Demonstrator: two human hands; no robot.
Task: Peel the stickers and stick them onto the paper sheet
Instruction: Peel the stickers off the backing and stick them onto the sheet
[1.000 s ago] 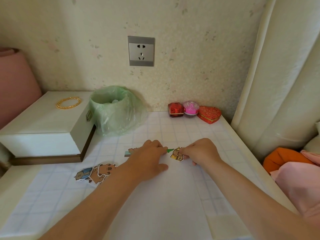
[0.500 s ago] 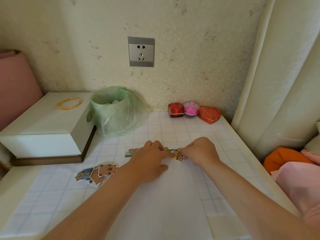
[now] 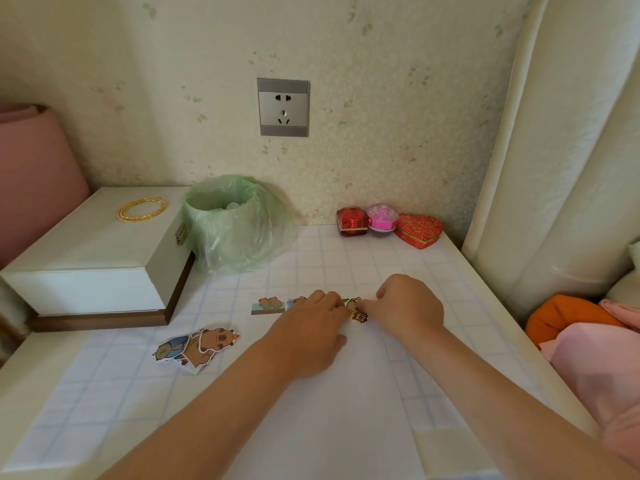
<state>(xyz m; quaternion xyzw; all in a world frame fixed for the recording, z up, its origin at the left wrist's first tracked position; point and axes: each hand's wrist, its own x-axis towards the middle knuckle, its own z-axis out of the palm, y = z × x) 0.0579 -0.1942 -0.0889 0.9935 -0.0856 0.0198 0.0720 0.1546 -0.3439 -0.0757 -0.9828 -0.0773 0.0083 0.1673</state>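
A white paper sheet (image 3: 346, 410) lies on the grid-patterned tabletop. Along its far edge runs a row of stuck capybara stickers (image 3: 268, 304). A small yellow sticker (image 3: 356, 310) sits at the right end of that row, between my two hands. My left hand (image 3: 311, 330) rests palm-down on the paper, its fingertips touching the sticker's left side. My right hand (image 3: 408, 306) has curled fingers that pinch the sticker's right edge. A pile of loose capybara stickers (image 3: 197, 346) lies to the left on the table.
A white box (image 3: 97, 265) with a gold bangle (image 3: 142, 209) stands at the left. Beside it is a bin lined with a green bag (image 3: 232, 226). Three small red and pink gift boxes (image 3: 388, 226) stand by the wall. A curtain (image 3: 554, 168) hangs at the right.
My left hand has slid right toward the yellow sticker, uncovering more of the stuck row. My right hand has stayed at the sticker.
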